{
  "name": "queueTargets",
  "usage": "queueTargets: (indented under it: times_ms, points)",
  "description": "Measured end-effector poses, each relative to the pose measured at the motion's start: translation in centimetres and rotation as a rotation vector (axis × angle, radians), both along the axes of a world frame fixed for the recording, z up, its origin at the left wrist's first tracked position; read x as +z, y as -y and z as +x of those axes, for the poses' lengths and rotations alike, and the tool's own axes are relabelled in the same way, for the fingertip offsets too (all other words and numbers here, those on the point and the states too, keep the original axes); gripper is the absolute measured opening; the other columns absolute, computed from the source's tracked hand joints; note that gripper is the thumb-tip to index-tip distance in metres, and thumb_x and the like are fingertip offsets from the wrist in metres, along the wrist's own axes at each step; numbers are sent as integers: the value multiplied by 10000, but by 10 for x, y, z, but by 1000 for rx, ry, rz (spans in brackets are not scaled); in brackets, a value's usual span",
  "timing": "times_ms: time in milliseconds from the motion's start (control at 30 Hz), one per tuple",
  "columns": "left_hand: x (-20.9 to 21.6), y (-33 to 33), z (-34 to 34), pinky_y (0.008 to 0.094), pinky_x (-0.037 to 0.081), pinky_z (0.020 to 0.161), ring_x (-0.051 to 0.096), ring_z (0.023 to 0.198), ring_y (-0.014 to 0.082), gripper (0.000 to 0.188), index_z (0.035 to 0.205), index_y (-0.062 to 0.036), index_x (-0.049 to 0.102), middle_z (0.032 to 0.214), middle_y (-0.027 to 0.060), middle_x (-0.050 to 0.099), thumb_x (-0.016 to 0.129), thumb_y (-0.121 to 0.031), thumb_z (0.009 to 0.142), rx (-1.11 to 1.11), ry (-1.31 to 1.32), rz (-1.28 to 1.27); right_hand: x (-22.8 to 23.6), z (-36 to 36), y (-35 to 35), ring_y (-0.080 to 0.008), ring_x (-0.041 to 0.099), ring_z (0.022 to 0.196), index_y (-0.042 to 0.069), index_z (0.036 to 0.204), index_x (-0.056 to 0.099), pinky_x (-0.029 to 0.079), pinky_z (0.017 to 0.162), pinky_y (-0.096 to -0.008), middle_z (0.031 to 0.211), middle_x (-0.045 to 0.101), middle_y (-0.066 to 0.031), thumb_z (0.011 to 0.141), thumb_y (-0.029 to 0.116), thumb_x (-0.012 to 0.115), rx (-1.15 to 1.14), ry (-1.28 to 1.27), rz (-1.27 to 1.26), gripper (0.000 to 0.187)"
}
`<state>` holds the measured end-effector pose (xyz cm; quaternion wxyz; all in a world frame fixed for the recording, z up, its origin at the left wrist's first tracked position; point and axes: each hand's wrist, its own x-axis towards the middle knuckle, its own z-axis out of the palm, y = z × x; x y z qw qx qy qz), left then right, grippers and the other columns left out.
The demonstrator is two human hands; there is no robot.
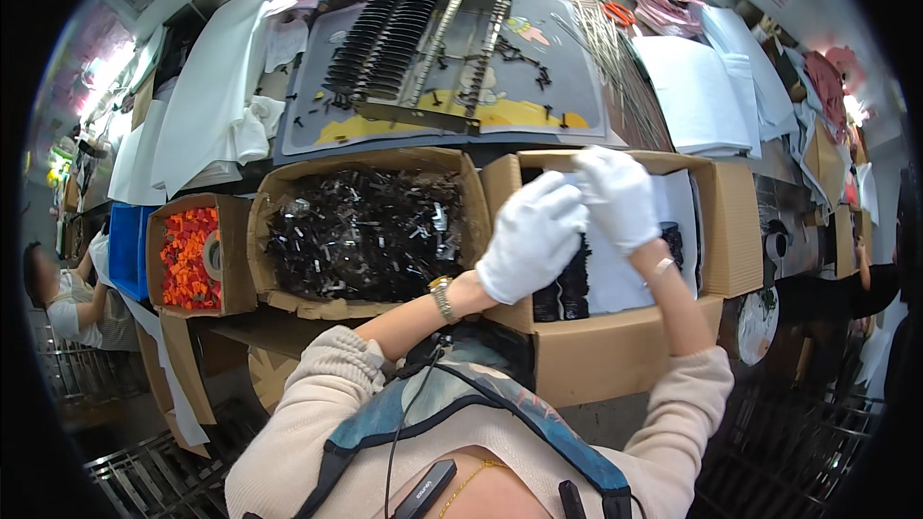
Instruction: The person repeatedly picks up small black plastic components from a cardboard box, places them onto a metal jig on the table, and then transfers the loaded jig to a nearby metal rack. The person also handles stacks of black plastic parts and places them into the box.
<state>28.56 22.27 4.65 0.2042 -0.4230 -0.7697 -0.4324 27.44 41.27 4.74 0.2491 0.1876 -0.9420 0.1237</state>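
Observation:
Both my hands wear white gloves and meet above an open cardboard box [625,356] on the right. My left hand [535,235] is closed, its fingertips drawn together beside the other hand. My right hand [617,194] is closed too, its fingers bent toward the left one. What they pinch, if anything, is too small or hidden to make out. Beneath them a white sheet [615,279] lies in the box. Rows of black pieces [562,300] show by the sheet's left edge, and more black pieces [672,242] at its right, partly covered by my right arm.
Left of that box stands a carton [258,240] full of loose, shiny dark pieces. Farther left are a box of small orange pieces [187,255] and a blue bin [125,252]. Behind, a metal rack with black parts [389,48] rests on a grey mat [567,48]. Another person [82,303] is at far left.

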Motion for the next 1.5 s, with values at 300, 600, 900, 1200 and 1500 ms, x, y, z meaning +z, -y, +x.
queueTargets:
  times_ms: [300,600,900,1200,1500]
  points:
    - [5,201,-142,414,443,1032,552,1182,315,237,1071,-3,667,1216,131,603,614,21,841,642,-171,119,-27,-161,160,-237,647,643,142,638,658,449,843,-359,601,649,-65,716,332,806,82,1,410,253]
    - [-1,211,-236,427,429,1110,484,1305,424,709,1239,0,555,1392,248,505,872,-199,637,400,-77,-460,6,-186,218,-439,519,1252,-89,1366,464,437,1076,-447,1323,533,-297,725,234,836,84,49,-17,809]
    - [21,229,-259,442,563,850,656,964,350,482,1138,-64,616,1056,163,655,825,-177,719,260,249,-614,19,-211,226,-394,651,978,22,1207,588,536,878,-446,1087,654,-226,708,214,823,70,309,-101,584]
    - [-32,227,-297,296,531,892,645,1059,149,618,1441,-1,469,1254,149,660,681,-63,863,-114,653,-397,-26,-238,237,-419,678,973,-36,1116,571,543,883,-452,1015,681,-259,740,216,761,73,610,-419,492]
    - [-84,206,-224,300,421,1088,520,1281,174,712,1566,29,277,1488,136,487,625,-60,950,137,976,288,-60,-198,284,-445,532,1238,-119,1440,381,428,1064,-483,1406,494,-324,810,192,648,-176,93,-412,752]
